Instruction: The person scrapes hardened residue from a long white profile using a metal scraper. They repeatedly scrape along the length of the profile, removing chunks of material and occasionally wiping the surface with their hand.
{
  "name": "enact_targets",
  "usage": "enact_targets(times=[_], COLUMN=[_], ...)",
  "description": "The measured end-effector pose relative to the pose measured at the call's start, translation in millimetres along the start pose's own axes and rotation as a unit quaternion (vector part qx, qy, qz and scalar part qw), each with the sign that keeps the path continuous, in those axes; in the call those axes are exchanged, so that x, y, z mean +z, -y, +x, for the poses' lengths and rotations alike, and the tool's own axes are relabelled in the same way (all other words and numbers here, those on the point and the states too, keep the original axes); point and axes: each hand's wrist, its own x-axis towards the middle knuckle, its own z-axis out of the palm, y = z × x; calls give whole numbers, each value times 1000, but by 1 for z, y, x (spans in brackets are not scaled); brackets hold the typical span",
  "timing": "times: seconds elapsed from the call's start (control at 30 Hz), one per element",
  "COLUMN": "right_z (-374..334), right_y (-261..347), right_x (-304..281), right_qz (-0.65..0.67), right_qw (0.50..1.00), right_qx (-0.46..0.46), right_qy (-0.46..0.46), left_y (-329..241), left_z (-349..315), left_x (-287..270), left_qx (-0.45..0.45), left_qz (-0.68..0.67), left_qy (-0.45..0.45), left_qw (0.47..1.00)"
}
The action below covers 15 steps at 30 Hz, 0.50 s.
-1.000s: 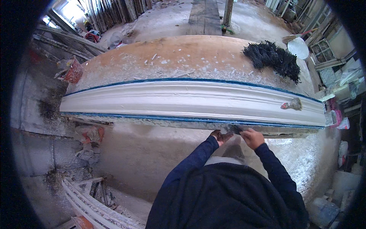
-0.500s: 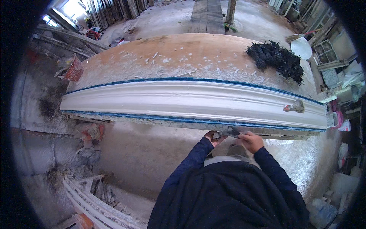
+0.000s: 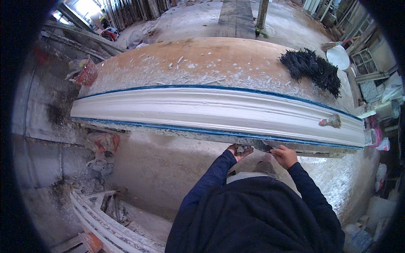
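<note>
Below the near edge of a long white plaster moulding [image 3: 177, 103], framed by blue strips, both my hands work close together. My right hand [image 3: 286, 156] grips a scraper [image 3: 263, 146] whose dark blade points left, toward the other hand. Cupped around a pale grey lump [image 3: 241, 149] is my left hand [image 3: 240, 154]; the lump looks like plaster, and the fingers partly hide it. A brush [image 3: 330, 121] lies on the right part of the moulding, out of reach of both hands at this moment.
The moulding rests on a tan board [image 3: 177, 50] strewn with white scraps. A black bristly bundle [image 3: 311, 71] lies at its far right. Plastic bags [image 3: 86, 71] sit at the left end. White curved lengths [image 3: 97, 219] stand at lower left.
My right hand has shifted slightly right with the scraper, widening the space between the hands. The left hand still holds the grey lump. The whole view has swung a little.
</note>
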Motion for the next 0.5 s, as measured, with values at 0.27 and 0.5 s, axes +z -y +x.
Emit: enact_targets(times=[0.27,0.5], right_z=[18,-24], right_y=[34,29], right_x=[17,-9], right_qz=[33,39], right_qw=[998,997], right_qx=[-21,37], right_qy=[-52,-51], left_y=[1,-3], left_z=[6,11], left_x=[-13,-16], left_qx=[86,18], left_qz=[67,6], left_qy=[-1,15], left_qw=[994,1000])
